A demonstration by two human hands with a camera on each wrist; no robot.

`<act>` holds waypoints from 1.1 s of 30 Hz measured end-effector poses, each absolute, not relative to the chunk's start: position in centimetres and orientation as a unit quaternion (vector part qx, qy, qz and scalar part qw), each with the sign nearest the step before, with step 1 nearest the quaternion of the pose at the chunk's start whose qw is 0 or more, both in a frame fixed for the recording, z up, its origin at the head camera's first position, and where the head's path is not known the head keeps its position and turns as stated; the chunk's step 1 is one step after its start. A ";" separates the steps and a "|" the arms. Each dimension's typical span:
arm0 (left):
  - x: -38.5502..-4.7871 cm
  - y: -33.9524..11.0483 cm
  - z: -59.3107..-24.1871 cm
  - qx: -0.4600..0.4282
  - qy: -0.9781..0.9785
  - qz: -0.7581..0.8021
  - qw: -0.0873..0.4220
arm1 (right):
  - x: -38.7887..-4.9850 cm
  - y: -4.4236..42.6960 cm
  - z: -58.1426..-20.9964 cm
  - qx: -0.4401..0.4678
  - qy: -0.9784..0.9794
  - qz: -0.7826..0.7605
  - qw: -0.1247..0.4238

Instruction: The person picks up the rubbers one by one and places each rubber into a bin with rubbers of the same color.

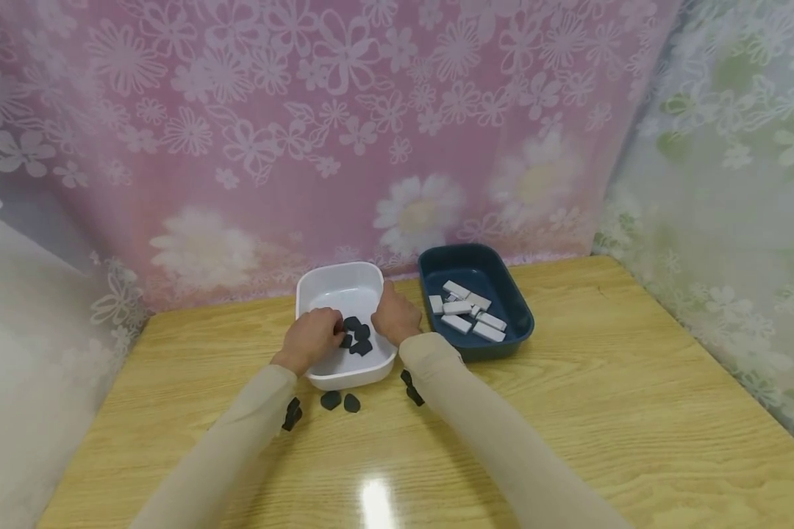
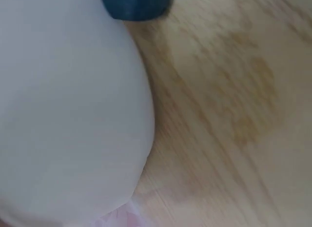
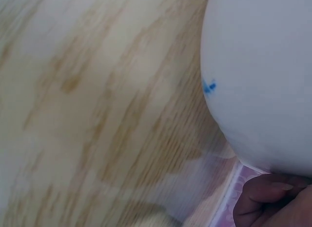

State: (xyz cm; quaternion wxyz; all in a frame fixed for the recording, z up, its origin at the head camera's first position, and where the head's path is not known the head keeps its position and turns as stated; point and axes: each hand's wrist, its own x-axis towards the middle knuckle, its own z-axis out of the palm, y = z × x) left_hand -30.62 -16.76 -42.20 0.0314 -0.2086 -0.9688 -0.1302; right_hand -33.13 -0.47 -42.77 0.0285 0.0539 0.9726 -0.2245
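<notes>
A white basin (image 1: 347, 377) stands on the wooden table with several black stone-like pieces (image 1: 361, 347) on its floor. My left hand (image 1: 311, 339) reaches over its left rim, and the bent fingers pinch a black piece beside the others. At the right rim, my right hand (image 1: 397, 317) grips the basin's edge. Curled fingers (image 3: 261, 197) show against the white wall in the right wrist view. The left wrist view is mostly the basin's smooth outside (image 2: 73, 105), so that hand's fingertips are hidden there.
To the right, a dark blue basin (image 1: 520, 323) holds several white rectangular blocks (image 1: 458, 308). More black pieces (image 1: 331, 400) lie in front of the white basin and beside both forearms. A pink flowered cloth (image 1: 344, 162) hangs behind the table (image 1: 589, 411).
</notes>
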 end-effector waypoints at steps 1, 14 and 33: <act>-30.6 -16.8 -42.3 -0.212 -0.967 -0.134 0.039 | -33.1 -0.5 -42.7 0.054 0.973 -0.224 0.029; -25.5 -18.2 -41.0 -0.310 -0.899 -0.188 0.244 | -33.0 -0.7 -42.8 0.046 0.973 -0.226 0.029; -19.3 -17.7 -42.7 -0.477 -0.851 -0.097 0.199 | -33.1 -0.5 -43.0 0.040 0.968 -0.246 0.020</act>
